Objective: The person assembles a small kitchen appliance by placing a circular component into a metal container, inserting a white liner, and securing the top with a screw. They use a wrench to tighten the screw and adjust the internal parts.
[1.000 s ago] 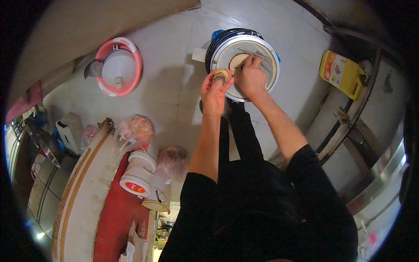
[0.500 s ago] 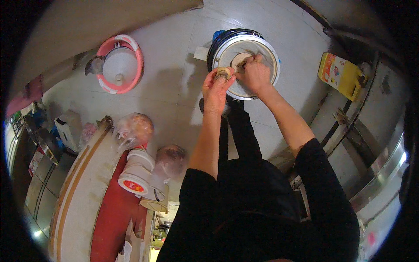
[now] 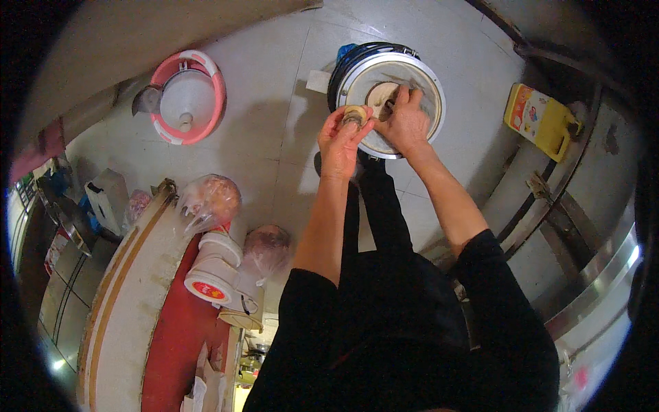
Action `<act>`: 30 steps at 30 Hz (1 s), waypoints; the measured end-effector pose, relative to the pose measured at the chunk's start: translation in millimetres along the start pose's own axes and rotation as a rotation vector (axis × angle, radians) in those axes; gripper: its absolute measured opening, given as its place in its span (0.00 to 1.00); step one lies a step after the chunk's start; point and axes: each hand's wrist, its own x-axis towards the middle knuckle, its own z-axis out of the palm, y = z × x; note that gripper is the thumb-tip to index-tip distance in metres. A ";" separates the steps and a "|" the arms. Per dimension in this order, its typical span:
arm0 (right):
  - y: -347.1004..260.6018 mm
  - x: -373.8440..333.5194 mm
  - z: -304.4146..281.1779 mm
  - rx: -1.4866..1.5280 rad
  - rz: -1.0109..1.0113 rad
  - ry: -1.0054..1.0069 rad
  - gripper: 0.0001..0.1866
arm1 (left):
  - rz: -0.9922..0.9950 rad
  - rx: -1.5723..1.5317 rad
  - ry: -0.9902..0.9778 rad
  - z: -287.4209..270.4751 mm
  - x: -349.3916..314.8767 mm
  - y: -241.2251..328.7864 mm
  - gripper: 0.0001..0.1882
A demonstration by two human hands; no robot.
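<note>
A round machine part with a silver rim point(image 3: 441, 110) stands on the floor ahead of me, black coils around its far left side. At its middle sits a pale tan disc point(image 3: 379, 93). My left hand point(image 3: 340, 144) is closed around a small round piece with a tan ring and a greyish, shiny lower part point(image 3: 353, 117), held at the near left of the rim. Over the disc's right side, my right hand point(image 3: 408, 127) has its fingers bent around something small and dark, mostly hidden by them. What that is I cannot make out.
A pink-and-white basin point(image 3: 218, 103) holding a whitish funnel-like piece point(image 3: 189, 99) is at the far left. A yellow jug point(image 3: 539, 123) lies at the right beside a metal frame. White tubs point(image 3: 209, 278) and filled plastic bags point(image 3: 211, 199) are at the lower left.
My right hand has shifted slightly, its fingers opening from a tight bunch to a looser bend, showing more of the disc. My left hand keeps the small ringed piece in nearly the same place.
</note>
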 end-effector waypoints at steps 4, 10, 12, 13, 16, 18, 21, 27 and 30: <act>0.3 3.2 -3.6 -0.014 -0.025 -0.050 0.45 | -0.014 -0.050 -0.008 -0.1 -0.9 0.2 0.19; -12.1 6.5 0.7 -0.092 0.128 -0.028 0.40 | 0.003 -0.027 0.016 0.3 3.3 -0.1 0.19; -17.7 2.7 8.4 -0.017 0.140 0.081 0.40 | 0.002 -0.022 0.010 0.2 5.0 0.7 0.19; -17.0 2.0 10.9 0.037 0.164 0.071 0.39 | -0.007 -0.041 0.012 0.0 4.4 0.7 0.19; -1.3 8.7 10.2 -0.063 -0.056 -0.058 0.37 | -0.016 -0.080 0.036 0.2 -2.1 -2.1 0.19; 11.0 20.0 5.9 -0.154 -0.274 -0.142 0.36 | -0.020 -0.104 0.041 0.4 -6.5 -5.1 0.18; 16.8 22.0 0.1 -0.181 -0.383 -0.155 0.35 | -0.010 -0.145 0.012 -1.2 -6.8 -6.1 0.18; -7.4 7.2 11.3 -0.073 0.046 -0.072 0.33 | 0.072 -0.185 0.035 -12.7 13.9 4.6 0.17; -9.3 13.5 10.4 -0.076 -0.052 -0.091 0.31 | 0.028 -0.067 0.013 -13.6 16.8 9.0 0.21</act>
